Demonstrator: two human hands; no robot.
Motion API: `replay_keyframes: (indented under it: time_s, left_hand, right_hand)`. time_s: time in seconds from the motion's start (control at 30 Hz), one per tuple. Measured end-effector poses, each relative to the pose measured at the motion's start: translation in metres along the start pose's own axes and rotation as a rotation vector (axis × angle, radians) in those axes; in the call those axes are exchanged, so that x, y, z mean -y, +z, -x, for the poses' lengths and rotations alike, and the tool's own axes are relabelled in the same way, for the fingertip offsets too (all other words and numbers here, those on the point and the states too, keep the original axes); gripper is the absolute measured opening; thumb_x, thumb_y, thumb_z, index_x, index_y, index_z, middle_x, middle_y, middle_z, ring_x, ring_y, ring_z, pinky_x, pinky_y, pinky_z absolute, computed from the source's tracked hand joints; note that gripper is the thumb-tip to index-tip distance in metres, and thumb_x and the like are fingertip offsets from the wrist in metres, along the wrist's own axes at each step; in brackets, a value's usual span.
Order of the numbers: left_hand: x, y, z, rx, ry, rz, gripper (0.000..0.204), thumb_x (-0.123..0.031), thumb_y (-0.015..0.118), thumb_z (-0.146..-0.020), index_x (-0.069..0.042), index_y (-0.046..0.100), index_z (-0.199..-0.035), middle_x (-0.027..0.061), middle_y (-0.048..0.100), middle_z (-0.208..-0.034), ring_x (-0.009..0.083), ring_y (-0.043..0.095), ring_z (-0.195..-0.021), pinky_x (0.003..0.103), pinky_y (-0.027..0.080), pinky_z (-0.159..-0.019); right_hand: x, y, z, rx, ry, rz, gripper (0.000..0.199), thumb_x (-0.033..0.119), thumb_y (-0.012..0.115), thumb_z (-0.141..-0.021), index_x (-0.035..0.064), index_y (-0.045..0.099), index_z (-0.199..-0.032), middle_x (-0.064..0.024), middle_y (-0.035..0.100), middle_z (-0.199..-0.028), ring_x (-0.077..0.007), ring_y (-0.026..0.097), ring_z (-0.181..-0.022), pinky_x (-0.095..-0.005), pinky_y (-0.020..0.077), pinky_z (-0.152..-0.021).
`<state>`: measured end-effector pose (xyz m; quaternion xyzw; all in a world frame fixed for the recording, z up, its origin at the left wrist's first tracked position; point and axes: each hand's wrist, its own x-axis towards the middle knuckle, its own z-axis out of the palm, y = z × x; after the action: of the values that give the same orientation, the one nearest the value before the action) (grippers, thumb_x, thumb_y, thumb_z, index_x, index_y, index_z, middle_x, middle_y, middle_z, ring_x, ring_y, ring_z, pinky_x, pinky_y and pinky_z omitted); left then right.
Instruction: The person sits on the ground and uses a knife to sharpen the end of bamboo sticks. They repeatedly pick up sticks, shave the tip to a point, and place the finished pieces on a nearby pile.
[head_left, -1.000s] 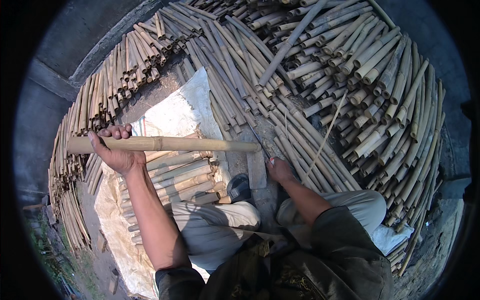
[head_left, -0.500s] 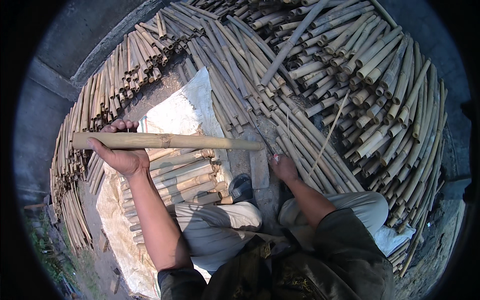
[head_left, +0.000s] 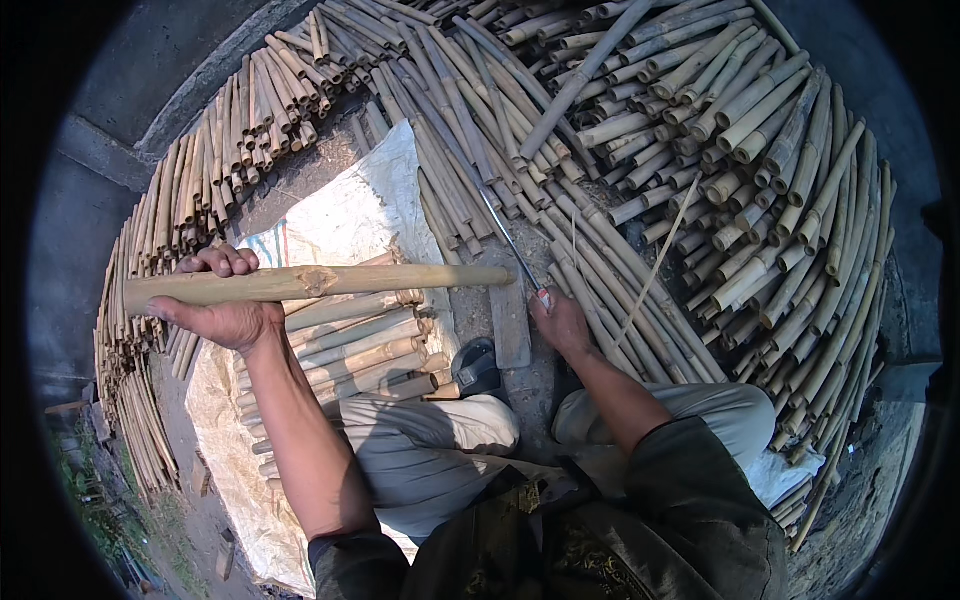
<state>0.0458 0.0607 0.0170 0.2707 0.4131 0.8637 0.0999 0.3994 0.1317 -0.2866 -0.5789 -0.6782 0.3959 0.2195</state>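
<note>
My left hand is wrapped round the thick left end of a bamboo pole, palm up. The pole lies level across the view, and a knot shows near its middle. My right hand is closed on the near end of a long, thin metal tool; a bit of red and white shows at the grip. Whether it is a blade or a rod I cannot tell. The tool slants away and left, just beyond the pole's right end. Below that end is a flat wooden block.
Cut bamboo pieces lie on a white woven sheet to the left. Large bamboo stacks rise at the right, with another row along the left wall. Loose poles lie beside my right hand. A dark sandal shows near the block.
The bamboo pole has shifted a little left and rolled, bringing its knot into view. In my right hand, the thin tool has swung so that more of its length shows, pointing away and left.
</note>
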Motion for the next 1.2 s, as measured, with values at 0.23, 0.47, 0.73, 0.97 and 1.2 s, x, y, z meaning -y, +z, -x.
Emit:
replay_keyframes:
  time_s: [0.23,0.47,0.73,0.97,1.2]
  left_hand:
    - [0.003,0.015,0.002,-0.041,-0.031,-0.011,0.078,-0.088,0.041,-0.088,-0.012,0.054,-0.095,0.0036,0.048,-0.077,0.0166,0.046,-0.066,0.031,0.042,-0.064]
    - [0.002,0.011,0.002,-0.021,-0.031,0.021,0.078,-0.085,0.040,-0.091,-0.009,0.055,-0.092,0.0049,0.050,-0.077,0.0174,0.047,-0.066,0.033,0.041,-0.063]
    - [-0.001,0.007,0.003,-0.094,0.013,-0.039,0.082,-0.091,0.041,-0.085,-0.011,0.053,-0.095,0.0047,0.050,-0.073,0.0131,0.048,-0.061,0.026,0.042,-0.053]
    - [-0.002,0.014,0.001,0.046,-0.076,0.008,0.081,-0.090,0.036,-0.088,-0.011,0.054,-0.093,0.0055,0.051,-0.082,0.0176,0.048,-0.070,0.030,0.042,-0.061]
    - [-0.002,0.003,-0.002,-0.053,-0.081,0.004,0.083,-0.091,0.034,-0.088,-0.010,0.053,-0.092,0.0050,0.050,-0.082,0.0167,0.047,-0.067,0.030,0.040,-0.059]
  right_hand:
    - [0.001,0.001,-0.004,0.107,0.100,0.256,0.041,0.040,0.063,-0.096,0.0017,0.069,-0.110,-0.0289,0.070,-0.091,-0.0484,0.067,-0.094,-0.0551,0.0529,-0.082]
    - [-0.004,0.001,-0.005,0.060,0.008,-0.007,0.042,0.039,0.063,-0.096,-0.0004,0.068,-0.108,-0.0294,0.071,-0.092,-0.0467,0.069,-0.095,-0.0543,0.0538,-0.086]
    - [-0.005,0.000,-0.002,0.102,0.104,0.166,0.039,0.040,0.064,-0.096,0.0017,0.068,-0.101,-0.0270,0.070,-0.090,-0.0474,0.067,-0.090,-0.0505,0.0521,-0.077]
    - [0.005,0.006,-0.007,0.040,-0.036,0.088,0.037,0.038,0.064,-0.097,0.0012,0.069,-0.100,-0.0308,0.068,-0.087,-0.0480,0.067,-0.092,-0.0539,0.0519,-0.081]
    - [-0.002,-0.004,-0.007,0.078,0.086,0.106,0.041,0.040,0.062,-0.096,-0.0009,0.069,-0.098,-0.0305,0.070,-0.093,-0.0485,0.068,-0.094,-0.0548,0.0532,-0.084]
